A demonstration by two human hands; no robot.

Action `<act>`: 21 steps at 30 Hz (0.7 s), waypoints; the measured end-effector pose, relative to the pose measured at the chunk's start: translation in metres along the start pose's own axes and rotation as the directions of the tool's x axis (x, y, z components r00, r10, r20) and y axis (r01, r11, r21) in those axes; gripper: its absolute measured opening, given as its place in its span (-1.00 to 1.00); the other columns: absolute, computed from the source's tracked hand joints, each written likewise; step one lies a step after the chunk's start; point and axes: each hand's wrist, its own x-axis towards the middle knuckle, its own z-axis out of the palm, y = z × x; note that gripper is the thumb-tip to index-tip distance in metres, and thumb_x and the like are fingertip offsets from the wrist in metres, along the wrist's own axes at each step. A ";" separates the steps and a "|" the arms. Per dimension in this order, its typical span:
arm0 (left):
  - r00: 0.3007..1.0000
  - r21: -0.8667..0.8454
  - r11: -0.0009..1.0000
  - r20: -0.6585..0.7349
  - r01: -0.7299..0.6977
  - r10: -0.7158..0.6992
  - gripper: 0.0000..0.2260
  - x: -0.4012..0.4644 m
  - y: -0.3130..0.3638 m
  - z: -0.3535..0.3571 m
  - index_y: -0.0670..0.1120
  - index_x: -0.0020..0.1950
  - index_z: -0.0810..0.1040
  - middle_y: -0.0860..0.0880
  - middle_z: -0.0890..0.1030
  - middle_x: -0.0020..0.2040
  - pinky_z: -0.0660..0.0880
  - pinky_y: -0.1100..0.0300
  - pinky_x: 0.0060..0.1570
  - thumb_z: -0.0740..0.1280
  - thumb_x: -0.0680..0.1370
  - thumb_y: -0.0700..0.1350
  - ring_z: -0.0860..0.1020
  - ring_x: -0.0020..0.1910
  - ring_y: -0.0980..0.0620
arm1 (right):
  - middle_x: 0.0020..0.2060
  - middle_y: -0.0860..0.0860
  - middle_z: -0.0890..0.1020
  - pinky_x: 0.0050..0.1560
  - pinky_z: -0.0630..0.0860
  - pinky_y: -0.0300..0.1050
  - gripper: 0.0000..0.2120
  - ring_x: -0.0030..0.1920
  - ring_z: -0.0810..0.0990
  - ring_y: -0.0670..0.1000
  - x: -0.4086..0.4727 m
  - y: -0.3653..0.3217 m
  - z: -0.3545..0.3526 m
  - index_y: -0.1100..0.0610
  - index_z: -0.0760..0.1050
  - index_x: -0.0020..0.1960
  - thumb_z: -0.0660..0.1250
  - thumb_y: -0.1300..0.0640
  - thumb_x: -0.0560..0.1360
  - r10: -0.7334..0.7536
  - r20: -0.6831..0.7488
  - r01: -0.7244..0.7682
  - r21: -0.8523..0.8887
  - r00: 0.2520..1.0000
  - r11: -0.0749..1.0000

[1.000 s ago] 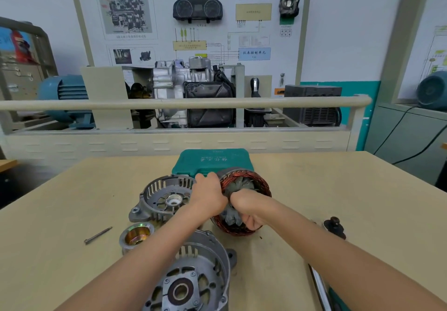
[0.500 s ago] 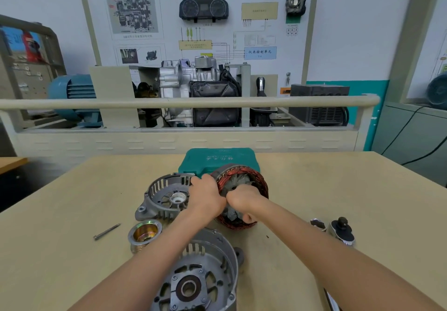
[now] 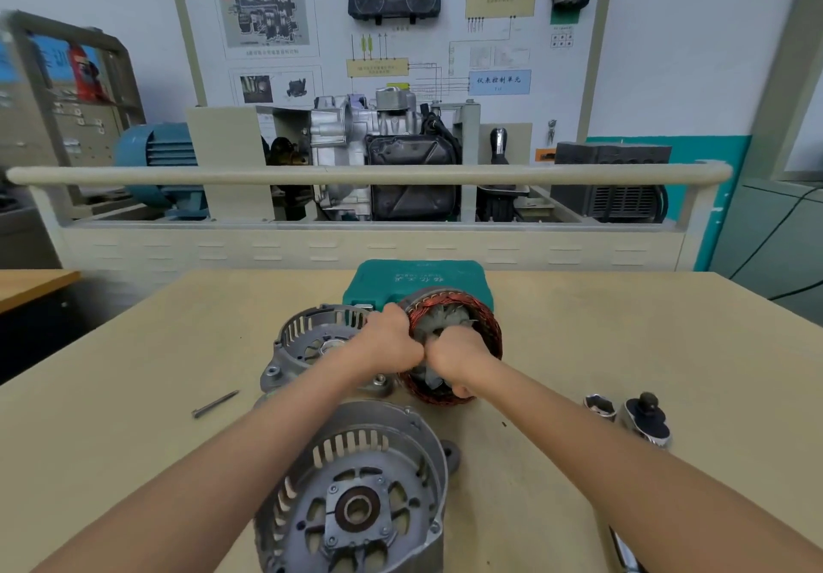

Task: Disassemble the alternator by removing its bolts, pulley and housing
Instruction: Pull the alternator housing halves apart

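1. Stator (image 3: 481, 318), copper-wound, stands on edge near the middle of the table (image 3: 133, 394), just in front of the green tool case (image 3: 418, 280), with the rotor (image 3: 438, 327) seated inside it.
2. We grip the stator's near-left rim with the left hand (image 3: 392, 343), fingers curled over the windings.
3. We close the right hand (image 3: 458, 356) around the rotor at the stator's open face; its fingertips are hidden, so we cannot tell exactly which part they catch.
4. We judge the step in hand to be separating rotor from stator. Both housing halves already lie apart: the front housing (image 3: 356, 492) nearest us, the rear housing (image 3: 311, 340) just left of the stator.
5. The next move likely calls for a straight axial pull with the stator held steady, so that the rotor does not scrape the windings.
6. A loose bolt (image 3: 215, 403) lies to the left; a socket (image 3: 599, 407) and a ratchet head (image 3: 645, 421) lie to the right.
7. Beyond the table stands a training bench (image 3: 356, 242) with a cutaway gearbox (image 3: 383, 144), a blue motor (image 3: 156, 158) and a wiring display board (image 3: 392, 24).
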 end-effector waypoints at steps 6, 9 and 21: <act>0.955 0.267 0.917 0.051 -0.296 0.294 -0.74 0.010 0.054 -0.027 -0.16 0.20 0.43 -0.16 0.42 0.26 0.43 0.05 0.08 0.22 0.55 -0.10 0.45 0.12 -0.12 | 0.15 0.16 0.57 -0.01 0.45 -0.08 -0.62 0.14 0.55 0.15 -0.006 0.012 0.000 0.24 0.44 0.23 0.05 0.00 0.62 -0.201 -0.122 0.160 -0.283 0.972 0.946; 0.933 0.649 0.696 0.062 -0.307 0.354 -0.88 0.012 0.069 -0.013 -0.17 0.06 0.50 -0.09 0.53 0.03 0.43 0.12 -0.16 0.21 0.57 -0.23 0.50 -0.03 -0.08 | 0.19 0.13 0.54 0.01 0.48 -0.04 -0.66 0.17 0.54 0.14 -0.008 0.012 0.004 0.20 0.41 0.28 0.04 0.05 0.63 -0.261 -0.147 0.166 -0.466 0.954 0.869; 0.828 0.739 0.475 0.196 -0.477 0.526 -0.73 0.030 0.058 -0.011 -0.18 0.29 0.40 -0.14 0.51 0.21 0.42 0.10 0.05 0.14 0.59 -0.26 0.49 0.18 -0.11 | 0.29 0.17 0.46 0.22 0.41 -0.03 -0.62 0.27 0.46 0.15 0.000 -0.003 0.017 0.22 0.33 0.36 0.05 0.13 0.59 -0.166 -0.143 0.106 -0.355 0.976 0.929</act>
